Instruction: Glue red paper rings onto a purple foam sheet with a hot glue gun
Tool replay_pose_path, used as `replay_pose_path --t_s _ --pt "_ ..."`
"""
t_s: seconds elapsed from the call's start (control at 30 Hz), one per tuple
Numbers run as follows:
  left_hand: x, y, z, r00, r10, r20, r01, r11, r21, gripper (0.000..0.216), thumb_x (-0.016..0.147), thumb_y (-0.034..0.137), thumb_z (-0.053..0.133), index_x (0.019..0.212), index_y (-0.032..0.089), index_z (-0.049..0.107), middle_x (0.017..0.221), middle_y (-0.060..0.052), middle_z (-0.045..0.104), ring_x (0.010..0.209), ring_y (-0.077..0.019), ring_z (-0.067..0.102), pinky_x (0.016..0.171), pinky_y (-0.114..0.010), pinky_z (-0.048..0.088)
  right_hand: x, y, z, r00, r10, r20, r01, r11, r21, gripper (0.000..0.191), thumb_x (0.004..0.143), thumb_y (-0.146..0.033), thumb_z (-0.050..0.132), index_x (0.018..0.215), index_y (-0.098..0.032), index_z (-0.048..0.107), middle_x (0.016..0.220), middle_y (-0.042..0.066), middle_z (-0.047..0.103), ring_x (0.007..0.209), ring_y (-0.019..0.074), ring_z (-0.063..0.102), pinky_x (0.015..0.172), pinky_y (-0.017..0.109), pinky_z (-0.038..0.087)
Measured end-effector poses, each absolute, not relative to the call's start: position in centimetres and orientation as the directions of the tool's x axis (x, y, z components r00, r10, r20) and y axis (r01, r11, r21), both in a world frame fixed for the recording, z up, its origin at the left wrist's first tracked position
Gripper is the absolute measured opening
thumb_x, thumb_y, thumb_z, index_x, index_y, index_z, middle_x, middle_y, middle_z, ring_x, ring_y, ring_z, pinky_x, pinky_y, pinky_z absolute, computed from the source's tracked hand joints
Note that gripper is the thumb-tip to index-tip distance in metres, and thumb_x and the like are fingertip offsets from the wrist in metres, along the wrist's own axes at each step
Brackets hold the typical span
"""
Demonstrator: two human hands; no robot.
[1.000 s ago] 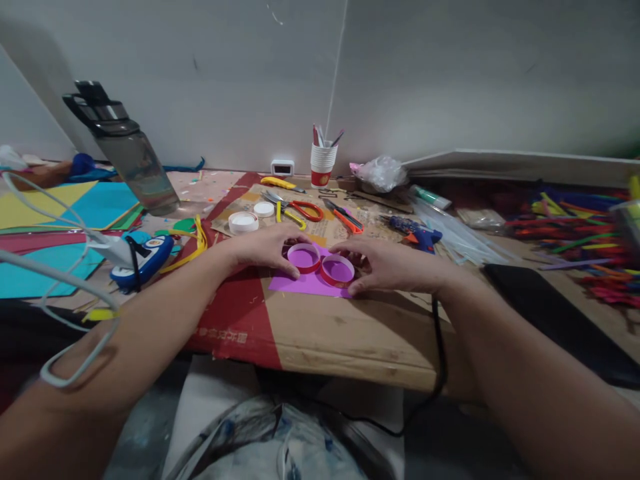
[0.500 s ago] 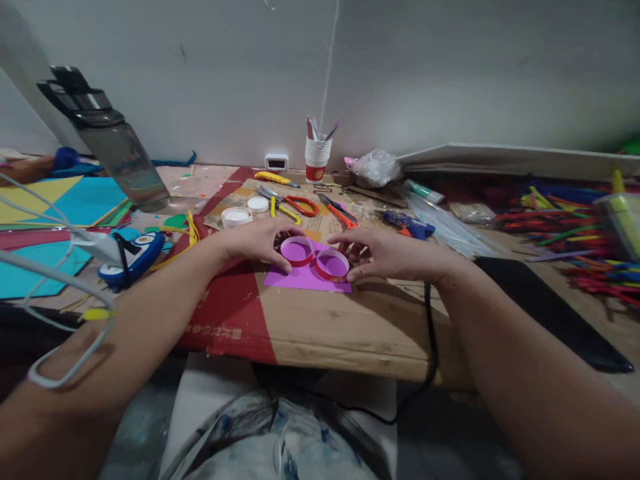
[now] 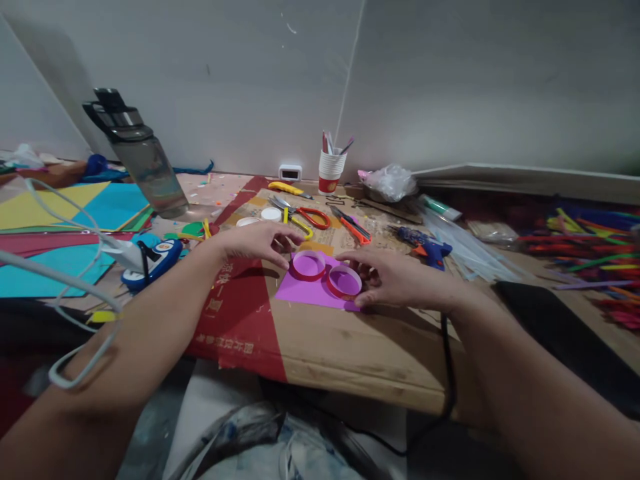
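Left hand (image 3: 260, 243) has eased off, grip open. Purple sheet (image 3: 291, 292) carries nearer red ring (image 3: 343, 294), right hand (image 3: 386, 276) curled at it (can't tell if gripping), then farther red ring (image 3: 307, 276). Likely positioning; next calls for steady alignment.

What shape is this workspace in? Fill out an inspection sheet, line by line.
Surface: cardboard, red band
Work: left ring and right ring, red-sided, on a purple sheet
Clutter: yellow cutter, red-handled scissors, blue glue gun, water bottle
Left hand: open beside the left ring; contact unclear
Right hand: thumb and fingers at the right ring; grip unclear
Cables: white cable at left; black cable over the front edge
Surroundings: grey wall behind
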State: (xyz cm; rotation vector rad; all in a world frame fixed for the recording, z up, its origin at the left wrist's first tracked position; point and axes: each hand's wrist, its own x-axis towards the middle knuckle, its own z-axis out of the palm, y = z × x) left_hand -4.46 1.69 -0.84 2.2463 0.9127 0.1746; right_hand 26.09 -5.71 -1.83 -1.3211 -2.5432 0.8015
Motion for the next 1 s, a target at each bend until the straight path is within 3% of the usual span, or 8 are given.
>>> replay_pose_path --t_s 0.2,0.37,0.67,1.0 --pt "-4.8 2.1 -2.2 0.76 0.636 -0.135 0.54 -0.502 0.676 0.065 0.07 0.035 0.086 0.13 0.02 0.067 0.121 -0.01 0.072 0.105 -0.021 0.067 0.085 -0.029 0.05 26.1 -5.5 -2.6 -0.593 0.799 -0.098 0.707 0.457 -0.54 0.083 0.073 -0.053 0.083 0.145 -0.024 0.055 0.138 0.011 0.064 0.119 0.0295 0.063 0.099 0.043 0.05" --pt "-4.4 1.7 -2.8 0.775 0.623 -0.102 0.533 -0.558 0.636 0.059 0.069 0.04 0.087 0.123 0.021 0.07 0.126 -0.009 0.07 0.114 -0.0243 0.064 0.097 -0.035 0.049 26.1 -5.6 -2.8 -0.582 0.805 -0.114 0.727 0.453 -0.516 0.081 0.074 -0.055 0.082 0.145 -0.025 0.056 0.141 0.011 0.062 0.127 0.0315 0.059 0.107 0.045 0.046" --pt "-3.4 -0.3 -2.5 0.714 0.695 -0.091 0.576 -0.508 0.641 0.076 0.066 0.04 0.091 0.134 0.023 0.062 0.137 -0.009 0.063 0.123 -0.0267 0.06 0.105 -0.039 0.047 26.1 -5.9 -3.0 -0.573 0.802 -0.167 0.725 0.402 -0.559 0.068 0.077 -0.057 0.079 0.138 -0.032 0.061 0.128 0.007 0.062 0.115 0.0274 0.06 0.101 0.042 0.047" --pt "-2.9 -0.8 -2.7 0.755 0.653 -0.065 0.52 -0.535 0.666 0.065 0.067 0.038 0.09 0.124 0.021 0.064 0.131 -0.009 0.063 0.124 -0.0272 0.058 0.109 -0.043 0.044 26.1 -6.3 -2.8 -0.573 0.797 -0.192 0.72 0.377 -0.583 0.068 0.079 -0.06 0.077 0.138 -0.033 0.06 0.128 0.007 0.06 0.12 0.0278 0.057 0.105 0.043 0.045"
